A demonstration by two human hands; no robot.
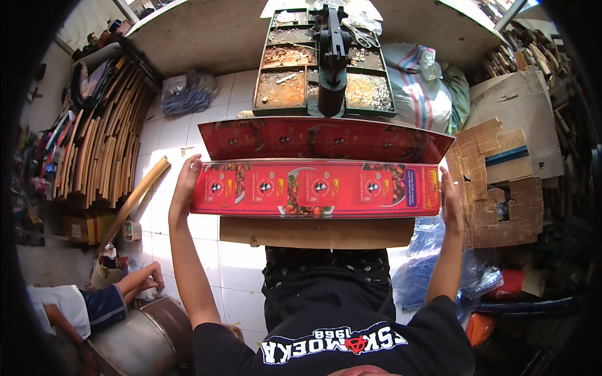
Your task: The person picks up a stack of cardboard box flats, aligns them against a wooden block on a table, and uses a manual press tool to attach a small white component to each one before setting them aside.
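A stack of long red printed sheets (338, 203) lies crosswise in front of me, showing round emblems and pictures of food. My left hand (184, 182) presses against its left end, fingers along the edge. At the opposite end, my right hand (450, 194) is upright with its palm side to the stack, so the sheets sit between both hands. Just beyond, another long glossy red panel (269, 139) stands tilted up in front of the press. Beneath the stack, a brown wooden board (316, 232) shows along the near side.
A dark metal hand press (332, 62) rises beyond the panel, over a compartment tray (376, 113) of small metal pieces. Stacked brown boards (106, 144) lean at left; cut board pieces (501, 219) and clear plastic (433, 257) lie at right. Another person (94, 307) is at lower left.
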